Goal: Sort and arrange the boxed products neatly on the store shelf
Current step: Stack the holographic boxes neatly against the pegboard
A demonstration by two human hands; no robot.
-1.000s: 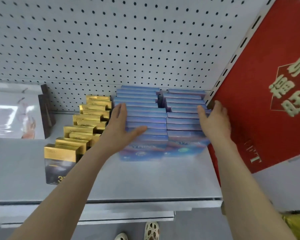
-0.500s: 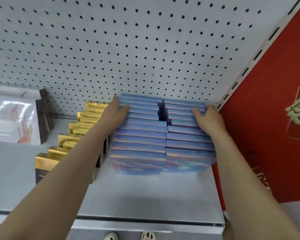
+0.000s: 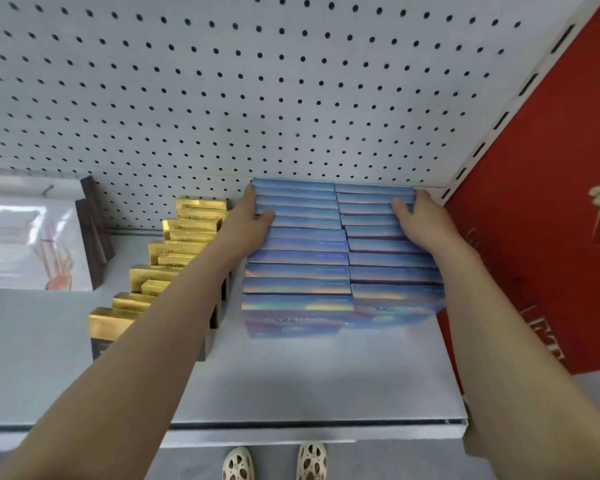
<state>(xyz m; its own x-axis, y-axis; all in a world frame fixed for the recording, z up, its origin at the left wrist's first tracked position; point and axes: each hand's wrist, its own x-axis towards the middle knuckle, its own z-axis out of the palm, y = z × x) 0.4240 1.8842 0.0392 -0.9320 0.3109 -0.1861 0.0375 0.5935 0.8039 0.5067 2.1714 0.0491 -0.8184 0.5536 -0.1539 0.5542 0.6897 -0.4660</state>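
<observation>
Two rows of blue holographic boxes [image 3: 297, 258] stand side by side on the grey shelf [image 3: 309, 379], reaching back to the pegboard. My left hand [image 3: 248, 223] lies against the left side of the left row near the back, fingers straight along the boxes and thumb over their tops. On the outer side of the right row [image 3: 392, 261], my right hand [image 3: 421, 220] mirrors that hold. The rows touch each other between my hands. A staggered row of gold boxes [image 3: 174, 251] runs just left of my left forearm.
A white-fronted box with dark brown sides [image 3: 39, 240] stands at the far left. A red panel with pale lettering [image 3: 537, 209] closes off the shelf's right end. The white pegboard [image 3: 257, 91] forms the back wall. Shoes [image 3: 274, 464] show below the shelf edge.
Both hands slid toward the back of the blue rows. The gap between the two rows has closed and the rows now sit against the pegboard.
</observation>
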